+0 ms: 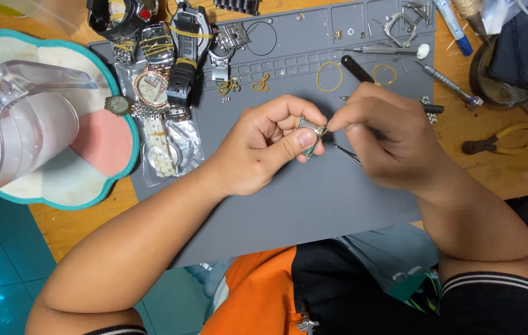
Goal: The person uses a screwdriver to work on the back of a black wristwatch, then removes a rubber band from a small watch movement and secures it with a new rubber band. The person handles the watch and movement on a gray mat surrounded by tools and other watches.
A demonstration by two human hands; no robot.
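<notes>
At the far left, off the grey mat (313,198), a clear plastic jug (16,124) stood on a flower-shaped coaster (99,180). On the mat's upper left corner lay a row of wristwatches (165,68). Over the mat's middle, the left hand (264,149) pinched a small metal watch part (310,133) between thumb and fingers. The right hand (388,139) met it there, fingertips pressed together on a yellow rubber band at the part. Right of the mat, pliers (493,141) lay on the table (524,174).
</notes>
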